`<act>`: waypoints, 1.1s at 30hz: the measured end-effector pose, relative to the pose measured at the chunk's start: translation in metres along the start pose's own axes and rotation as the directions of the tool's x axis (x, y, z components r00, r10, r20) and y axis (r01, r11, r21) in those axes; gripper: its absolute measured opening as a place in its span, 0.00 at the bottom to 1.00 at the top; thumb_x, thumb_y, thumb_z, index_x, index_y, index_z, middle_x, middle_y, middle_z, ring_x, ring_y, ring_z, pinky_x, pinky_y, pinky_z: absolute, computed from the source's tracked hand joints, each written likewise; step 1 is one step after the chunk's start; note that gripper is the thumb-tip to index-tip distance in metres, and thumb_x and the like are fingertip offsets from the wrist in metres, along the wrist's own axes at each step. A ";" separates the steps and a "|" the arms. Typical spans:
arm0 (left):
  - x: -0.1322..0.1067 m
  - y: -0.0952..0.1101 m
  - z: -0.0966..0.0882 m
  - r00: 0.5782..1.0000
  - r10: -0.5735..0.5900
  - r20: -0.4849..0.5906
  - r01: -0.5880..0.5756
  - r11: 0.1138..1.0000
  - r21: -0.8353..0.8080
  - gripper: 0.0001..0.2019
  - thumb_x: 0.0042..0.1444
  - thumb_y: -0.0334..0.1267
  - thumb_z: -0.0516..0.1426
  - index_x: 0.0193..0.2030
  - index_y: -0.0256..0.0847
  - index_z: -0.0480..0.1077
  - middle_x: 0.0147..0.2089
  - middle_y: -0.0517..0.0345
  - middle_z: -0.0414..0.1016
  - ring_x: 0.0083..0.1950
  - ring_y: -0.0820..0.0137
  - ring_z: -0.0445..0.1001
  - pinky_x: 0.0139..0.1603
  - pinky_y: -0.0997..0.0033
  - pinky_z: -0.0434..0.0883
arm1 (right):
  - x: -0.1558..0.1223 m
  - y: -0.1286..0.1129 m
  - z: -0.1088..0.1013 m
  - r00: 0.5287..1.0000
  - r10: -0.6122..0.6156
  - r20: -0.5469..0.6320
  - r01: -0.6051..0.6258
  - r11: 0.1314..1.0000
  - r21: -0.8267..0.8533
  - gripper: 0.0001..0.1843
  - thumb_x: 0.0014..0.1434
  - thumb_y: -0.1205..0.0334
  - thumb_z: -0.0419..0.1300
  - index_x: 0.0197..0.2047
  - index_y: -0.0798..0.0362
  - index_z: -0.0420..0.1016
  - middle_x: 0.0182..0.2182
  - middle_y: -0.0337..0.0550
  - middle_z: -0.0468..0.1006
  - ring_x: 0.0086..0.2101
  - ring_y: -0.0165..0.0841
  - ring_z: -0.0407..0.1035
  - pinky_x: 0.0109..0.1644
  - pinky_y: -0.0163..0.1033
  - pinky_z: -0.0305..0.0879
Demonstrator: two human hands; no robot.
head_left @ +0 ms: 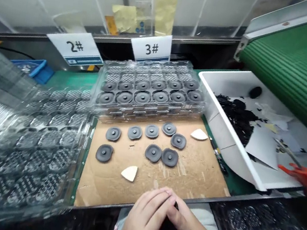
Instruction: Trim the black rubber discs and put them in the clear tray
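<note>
My left hand (142,222) and my right hand (183,221) meet just behind the front edge of the bench, fingers closed around a dark object (171,223). Most of that object is hidden between them. Just beyond my fingertips lies a sheet of brown cardboard (199,176). Several grey rubber discs with central studs (153,153) rest on it, along with a cream triangular piece (129,173) and a second one (199,134). Behind them stands a stack of clear plastic trays (149,87) holding more discs.
A large clear tray (20,148) lies at the left. A white bin (231,104) at the right holds black scraps, paper and red-handled scissors (303,179). A green belt (292,63) runs behind it. Labels 2# (75,48) and 3# (151,47) stand at the back.
</note>
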State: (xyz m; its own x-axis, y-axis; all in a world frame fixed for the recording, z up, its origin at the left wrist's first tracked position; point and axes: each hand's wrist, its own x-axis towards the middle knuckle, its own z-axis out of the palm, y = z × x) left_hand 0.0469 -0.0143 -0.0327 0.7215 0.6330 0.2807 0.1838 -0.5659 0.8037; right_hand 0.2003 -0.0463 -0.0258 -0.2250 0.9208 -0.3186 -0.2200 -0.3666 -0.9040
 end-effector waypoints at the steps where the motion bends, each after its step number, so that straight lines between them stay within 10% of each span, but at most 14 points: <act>1: -0.007 -0.002 -0.008 1.000 -0.028 0.012 0.028 1.000 -0.011 0.34 0.52 0.30 0.58 0.65 0.45 0.53 0.59 0.46 0.69 0.60 0.55 0.66 0.59 0.59 0.65 | 0.004 0.005 0.006 1.000 0.028 0.009 -0.027 0.999 -0.030 0.35 0.52 0.31 0.51 0.45 0.56 0.67 0.42 0.50 0.71 0.46 0.42 0.66 0.54 0.48 0.60; 6: -0.048 -0.006 -0.026 0.976 -0.183 -0.121 0.171 0.979 -0.108 0.36 0.45 0.29 0.64 0.62 0.51 0.59 0.56 0.50 0.72 0.57 0.56 0.70 0.58 0.58 0.66 | 0.024 0.008 0.024 0.975 0.027 0.220 0.044 0.950 -0.309 0.38 0.52 0.28 0.46 0.43 0.56 0.69 0.36 0.47 0.74 0.37 0.36 0.70 0.45 0.43 0.68; 8: -0.063 -0.008 -0.026 0.879 -0.413 -0.237 0.326 0.885 -0.333 0.35 0.44 0.30 0.65 0.59 0.56 0.63 0.57 0.54 0.72 0.58 0.58 0.69 0.60 0.60 0.65 | 0.036 0.005 0.024 0.960 0.030 0.279 0.113 0.869 -0.482 0.40 0.54 0.28 0.41 0.48 0.55 0.70 0.32 0.44 0.74 0.30 0.32 0.71 0.35 0.38 0.70; 11: -0.079 -0.013 -0.030 0.613 -0.773 -0.166 0.269 0.401 -0.875 0.29 0.44 0.42 0.65 0.55 0.61 0.66 0.56 0.58 0.73 0.56 0.61 0.71 0.56 0.66 0.68 | 0.063 0.007 0.021 0.990 -0.025 0.137 0.113 0.712 -0.693 0.32 0.60 0.37 0.45 0.55 0.54 0.65 0.34 0.44 0.71 0.25 0.30 0.69 0.32 0.38 0.69; 14: -0.087 -0.020 -0.040 0.588 -0.808 0.031 -0.067 -0.087 -0.994 0.23 0.44 0.51 0.62 0.50 0.57 0.71 0.51 0.59 0.77 0.54 0.62 0.73 0.53 0.70 0.70 | 0.086 0.027 0.026 0.991 -0.132 -0.014 0.070 0.616 -0.784 0.22 0.60 0.53 0.54 0.55 0.53 0.65 0.44 0.51 0.66 0.37 0.37 0.69 0.44 0.49 0.67; 16: -0.090 -0.023 -0.047 0.603 -0.796 0.046 -0.173 -0.187 -0.967 0.21 0.43 0.49 0.64 0.47 0.56 0.73 0.49 0.59 0.78 0.54 0.64 0.73 0.54 0.71 0.69 | 0.093 0.044 0.034 0.981 -0.194 -0.001 0.113 0.576 -0.810 0.17 0.59 0.59 0.54 0.51 0.54 0.68 0.47 0.54 0.65 0.44 0.41 0.67 0.48 0.51 0.64; 21: -0.086 -0.019 -0.059 0.597 -0.802 0.017 -0.212 -0.179 -0.961 0.20 0.44 0.45 0.64 0.47 0.53 0.74 0.49 0.58 0.78 0.55 0.63 0.72 0.55 0.69 0.68 | 0.092 0.051 0.052 0.944 -0.275 0.180 0.308 0.550 -0.776 0.11 0.60 0.63 0.52 0.42 0.54 0.73 0.33 0.47 0.74 0.35 0.36 0.69 0.41 0.42 0.67; 25: -0.071 -0.011 -0.057 0.573 -0.819 -0.036 -0.161 -0.069 -0.985 0.23 0.42 0.43 0.66 0.48 0.49 0.73 0.50 0.55 0.77 0.54 0.61 0.73 0.55 0.67 0.69 | 0.082 0.000 0.069 0.920 -0.363 0.148 0.344 0.567 -0.748 0.13 0.62 0.61 0.51 0.48 0.53 0.70 0.38 0.46 0.76 0.37 0.34 0.69 0.40 0.39 0.66; 28: -0.061 -0.005 -0.052 0.572 -0.818 -0.053 -0.091 0.000 -0.996 0.25 0.40 0.43 0.67 0.48 0.45 0.73 0.49 0.54 0.77 0.53 0.62 0.73 0.54 0.68 0.69 | 0.062 -0.036 0.089 0.817 -0.538 0.207 0.504 0.493 -0.709 0.15 0.62 0.65 0.50 0.51 0.56 0.68 0.38 0.47 0.76 0.38 0.35 0.68 0.42 0.40 0.64; 33: -0.050 0.005 -0.048 0.616 -0.788 -0.014 0.017 0.032 -0.999 0.32 0.34 0.46 0.69 0.50 0.47 0.72 0.50 0.56 0.76 0.53 0.59 0.72 0.54 0.67 0.70 | 0.037 -0.058 0.100 0.825 -0.380 0.419 0.564 0.502 -0.656 0.12 0.60 0.71 0.50 0.44 0.56 0.70 0.34 0.43 0.76 0.31 0.31 0.66 0.36 0.36 0.62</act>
State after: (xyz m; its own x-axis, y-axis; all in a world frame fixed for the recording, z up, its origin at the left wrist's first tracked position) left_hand -0.0202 -0.0239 -0.0174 0.2901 0.8433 -0.4525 -0.6489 0.5208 0.5547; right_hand 0.1096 -0.0038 0.0435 -0.4994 0.8430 0.1999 0.3855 0.4228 -0.8201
